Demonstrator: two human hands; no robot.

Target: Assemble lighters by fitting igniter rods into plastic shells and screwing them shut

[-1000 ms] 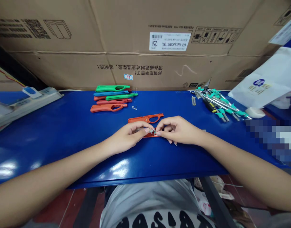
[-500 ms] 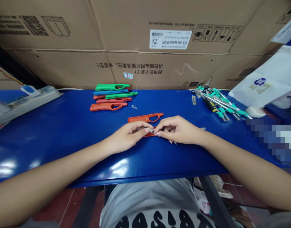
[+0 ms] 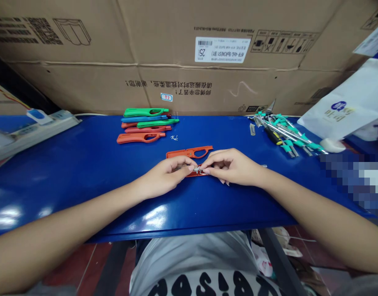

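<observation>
Taking the two hands as the middle of a dial, with twelve at the cardboard box (image 3: 170, 49), the left hand (image 3: 162, 176) comes in from eight o'clock and pinches a small clear piece (image 3: 196, 169) between thumb and forefinger. The right hand (image 3: 233, 166) comes in from four, its thumb and forefinger nearly together at the three o'clock end of that piece (I cannot tell whether these fingers grip it or only touch it). The small piece sits right at the centre, over a red half shell (image 3: 193, 174), which is mostly hidden by the hands. Just beyond, toward twelve, an orange half shell (image 3: 190, 153) lies on the blue counter (image 3: 183, 209). A few white bits (image 3: 174, 138) are scattered toward eleven, and between ten and eleven lies a stack of green, blue, orange and red handles (image 3: 142, 138). Toward two, metal rods with green parts (image 3: 295, 135) lie in a heap with a black and yellow screwdriver (image 3: 273, 136); a white bag (image 3: 337, 107) stands farther out. The power strip (image 3: 61, 123) lies between nine and ten.
</observation>
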